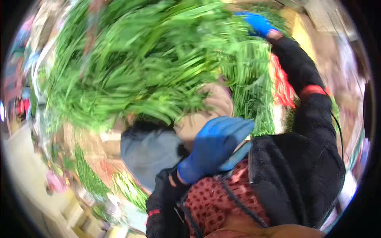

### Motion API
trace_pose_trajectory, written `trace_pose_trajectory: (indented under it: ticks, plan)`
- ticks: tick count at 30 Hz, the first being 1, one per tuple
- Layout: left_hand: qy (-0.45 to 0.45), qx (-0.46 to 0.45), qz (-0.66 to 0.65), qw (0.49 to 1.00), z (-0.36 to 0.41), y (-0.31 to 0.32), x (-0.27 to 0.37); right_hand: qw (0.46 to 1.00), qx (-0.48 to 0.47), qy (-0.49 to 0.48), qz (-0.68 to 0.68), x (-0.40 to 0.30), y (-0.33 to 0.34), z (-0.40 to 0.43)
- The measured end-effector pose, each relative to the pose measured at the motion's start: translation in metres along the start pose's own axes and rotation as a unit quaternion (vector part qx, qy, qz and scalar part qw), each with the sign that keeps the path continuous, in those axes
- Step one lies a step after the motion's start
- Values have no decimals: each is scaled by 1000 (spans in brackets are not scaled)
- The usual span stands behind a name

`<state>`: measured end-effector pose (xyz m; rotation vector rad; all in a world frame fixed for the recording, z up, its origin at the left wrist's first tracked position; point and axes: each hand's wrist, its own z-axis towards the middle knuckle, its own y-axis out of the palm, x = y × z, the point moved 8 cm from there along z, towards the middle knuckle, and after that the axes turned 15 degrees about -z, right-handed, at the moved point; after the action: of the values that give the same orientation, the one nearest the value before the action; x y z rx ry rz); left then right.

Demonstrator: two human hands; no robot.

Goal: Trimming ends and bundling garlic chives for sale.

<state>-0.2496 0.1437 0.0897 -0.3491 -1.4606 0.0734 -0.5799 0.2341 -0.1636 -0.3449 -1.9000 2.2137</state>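
Note:
My left hand point(215, 148), in a blue glove, is held in front of my chest at the edge of my black jacket. Its fingers are bent; whether they grip the jacket edge or a small pale thing beside them is unclear. Reaching out to the upper right, my right hand point(258, 25), also blue-gloved, is at the edge of a big heap of long leafy green vegetables point(143, 59). Blur hides its fingers. Below the heap, beige cloth point(205, 113) and a grey-blue rounded cloth thing point(151, 148) show; they may belong to another person.
Red strands point(282, 83) lie beside the heap, under my right arm. A yellow thing point(302, 32) is at the upper right. At the lower left are more green bunches point(89, 172), pale-stemmed greens point(129, 186) and a person in pink point(56, 181). The view is blurred.

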Motion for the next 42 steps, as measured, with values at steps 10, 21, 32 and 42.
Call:
trace_pose_trajectory:
  ticks: [10, 21, 32, 42]
  plan:
    - [-61, 349, 117, 928, -180, -88, 50, 951, 5, 245, 189, -22, -162, -30]
    - [-292, 545, 379, 689, -503, -143, 24, 866, 86, 297, 393, -100, -189, -96]
    - [-427, 434, 382, 696, -562, -115, -19, 864, 71, 238, 439, -196, -231, -39]
    - [-442, 402, 406, 692, -540, -117, -25, 895, -37, -57, 442, -418, -300, 66]
